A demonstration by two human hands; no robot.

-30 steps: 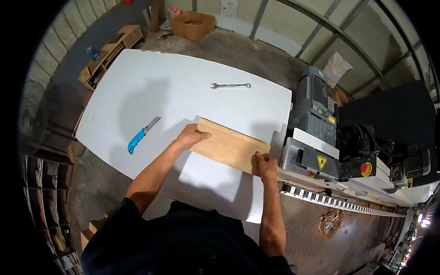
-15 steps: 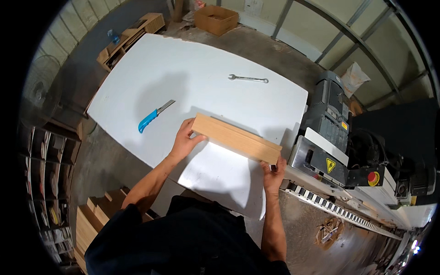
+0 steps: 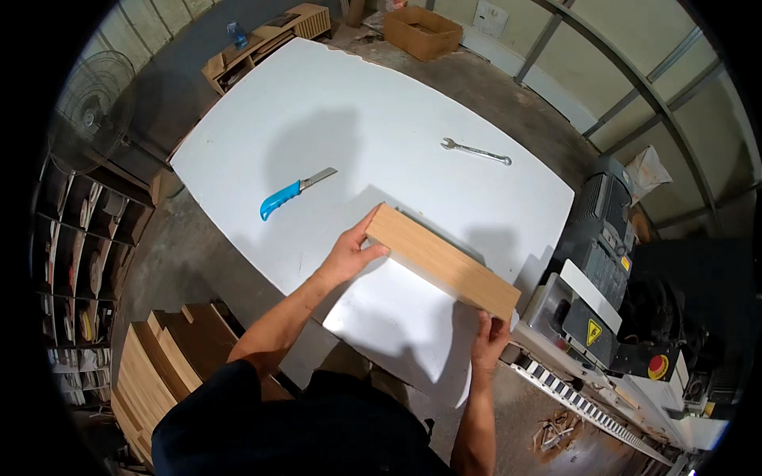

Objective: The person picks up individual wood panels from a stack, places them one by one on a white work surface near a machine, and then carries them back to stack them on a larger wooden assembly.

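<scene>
Table: the big white tabletop (image 3: 373,135) fills most of your view, and everything you are handling sits over its near corner.
Machine: a grey and white woodworking machine (image 3: 603,270) stands at your right, hard against the table's edge (a yellow warning sticker and a red button show on its side).
Stack: wooden panels (image 3: 159,365) are piled on the floor at your lower left, beside your left arm.
Box: an open cardboard box (image 3: 423,30) sits on the floor beyond the table's far end.
Board: the wooden board (image 3: 440,260) is in your hands above the near right part of the table, turned up on its long edge so that you see mostly its narrow face, running from the middle of the table toward the machine.
Left hand: your left hand (image 3: 349,255) is clasped around the board's left end, thumb on the near side and fingers wrapped over the end.
Right hand: your right hand (image 3: 490,339) grips the board's right end from below, fingers curled up against its lower corner, close to the machine.
Wrench: a metal wrench (image 3: 476,150) lies flat on the table's far right, well apart from the board.
Knife: a knife with a blue handle (image 3: 294,193) lies on the table to your left, near the board's left end but not touching it.
</scene>
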